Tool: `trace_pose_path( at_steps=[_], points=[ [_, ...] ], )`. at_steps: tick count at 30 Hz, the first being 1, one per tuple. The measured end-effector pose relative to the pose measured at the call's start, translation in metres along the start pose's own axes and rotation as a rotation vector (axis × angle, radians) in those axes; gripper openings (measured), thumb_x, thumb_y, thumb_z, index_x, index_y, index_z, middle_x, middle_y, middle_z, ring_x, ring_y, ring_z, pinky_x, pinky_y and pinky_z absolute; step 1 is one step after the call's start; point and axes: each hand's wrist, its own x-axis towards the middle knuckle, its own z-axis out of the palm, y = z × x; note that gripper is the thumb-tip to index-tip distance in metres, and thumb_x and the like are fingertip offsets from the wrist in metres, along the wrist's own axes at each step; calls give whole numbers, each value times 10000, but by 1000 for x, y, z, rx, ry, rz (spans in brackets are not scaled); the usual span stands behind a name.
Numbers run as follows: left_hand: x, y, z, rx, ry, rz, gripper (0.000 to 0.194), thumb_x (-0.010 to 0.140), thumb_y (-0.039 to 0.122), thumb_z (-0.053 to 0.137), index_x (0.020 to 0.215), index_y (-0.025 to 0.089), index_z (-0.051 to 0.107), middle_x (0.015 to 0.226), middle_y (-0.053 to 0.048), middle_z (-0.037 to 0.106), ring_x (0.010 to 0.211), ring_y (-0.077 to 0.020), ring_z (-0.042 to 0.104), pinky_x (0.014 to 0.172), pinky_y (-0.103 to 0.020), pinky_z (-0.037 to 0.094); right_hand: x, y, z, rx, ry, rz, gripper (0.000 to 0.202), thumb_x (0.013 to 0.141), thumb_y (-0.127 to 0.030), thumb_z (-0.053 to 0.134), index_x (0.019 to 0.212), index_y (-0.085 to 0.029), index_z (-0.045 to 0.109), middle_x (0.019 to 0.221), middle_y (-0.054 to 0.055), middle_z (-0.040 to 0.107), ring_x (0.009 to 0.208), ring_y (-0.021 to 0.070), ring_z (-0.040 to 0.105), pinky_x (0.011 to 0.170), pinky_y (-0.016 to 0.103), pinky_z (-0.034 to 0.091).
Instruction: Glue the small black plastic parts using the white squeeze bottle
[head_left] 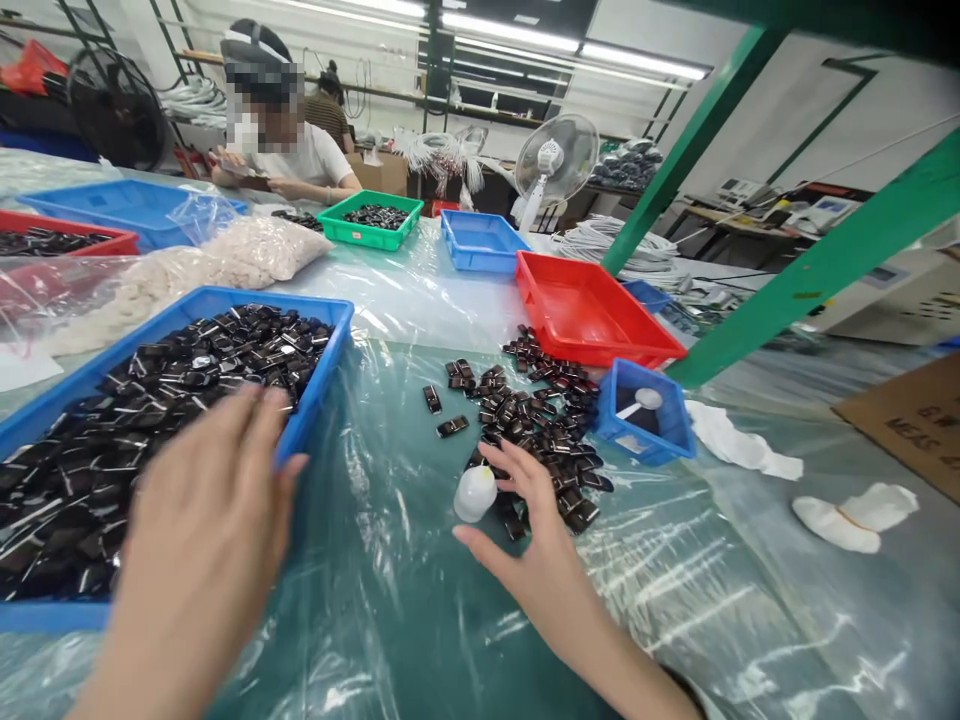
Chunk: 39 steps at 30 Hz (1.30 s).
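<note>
My left hand (206,510) reaches over the near right part of a blue tray (319,400) heaped with small dark plastic pieces (217,350). Its fingers are stretched forward with the thumb apart, and I see nothing held in it; the fingertips are slightly blurred. On the green plastic-covered table, a small white bottle (475,494) stands by a loose pile of the same dark pieces (536,410). My right hand (536,530) is spread around the bottle, thumb on the near side and fingers on the far side. Whether any finger touches it is hard to see.
Beyond the pile sit a red tray (592,310) and a small blue bin (649,405) with a white scoop (641,403). White finger covers (855,515) lie at right. A green post (825,260) slants across. A person (292,150) works across the table.
</note>
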Motion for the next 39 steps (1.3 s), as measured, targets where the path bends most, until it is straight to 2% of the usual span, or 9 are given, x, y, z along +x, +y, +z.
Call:
trace_pose_path(
  at_steps=[1,3,5,9,12,15,27,34,39],
  points=[
    [0,13,8,121,-10,84,596,882,12,406,1461,101,290,1457,-235,358,1329,-467,309,1030,-661,259,2,3,2,16,-23,21,503,819,-276,650,1257,-270,403,1302,99,574,1133,260,574,935,465,460],
    [2,39,27,219,-223,188,644,752,-121,333,1347,88,464,1355,-230,505,1185,-409,520,915,-567,450,6,5,3,47,-20,35,314,837,-287,622,1115,-258,479,1160,84,652,1073,255,615,899,435,487],
    [9,60,48,210,-410,157,680,654,-142,400,1281,85,532,1318,-217,551,1110,-378,588,868,-514,510,6,5,0,79,6,36,254,854,-312,598,1075,-264,483,1111,72,664,1042,242,631,883,409,502],
    [34,72,90,193,-416,73,644,715,-134,481,1312,108,498,1329,-212,527,1070,-320,613,812,-435,547,4,3,-15,134,72,30,296,862,-387,566,1110,-284,441,1142,75,637,1075,243,612,905,418,495],
    [51,62,112,155,-373,28,346,916,87,559,1256,147,531,1170,-111,611,993,-248,634,807,-425,548,2,4,-22,145,89,28,296,850,-406,582,1091,-292,453,1082,62,637,1006,237,627,859,409,513],
    [55,52,124,84,-343,37,252,950,218,572,1195,158,565,1112,-72,625,944,-210,642,806,-401,550,0,5,-24,149,81,31,291,849,-398,596,1092,-296,470,1045,51,638,961,221,630,819,380,526],
    [49,49,112,-317,-395,62,123,935,204,583,1029,134,621,1043,-58,633,967,-220,618,850,-432,506,-5,0,-28,127,87,-25,286,842,-338,618,1101,-288,509,1018,32,651,928,195,630,818,334,512],
    [16,54,71,-762,-447,-241,151,987,296,401,976,200,518,781,-21,642,734,-189,678,666,-298,549,-8,1,-37,146,84,-43,267,891,-359,590,1151,-371,531,1072,-5,662,949,153,649,765,235,542],
    [3,45,57,-940,-472,-388,172,970,318,372,1124,244,362,926,-31,602,810,-186,693,723,-315,563,-10,-1,-36,177,51,-87,313,914,-323,584,1194,-453,539,1147,-52,677,966,103,664,779,147,533]
  ],
)
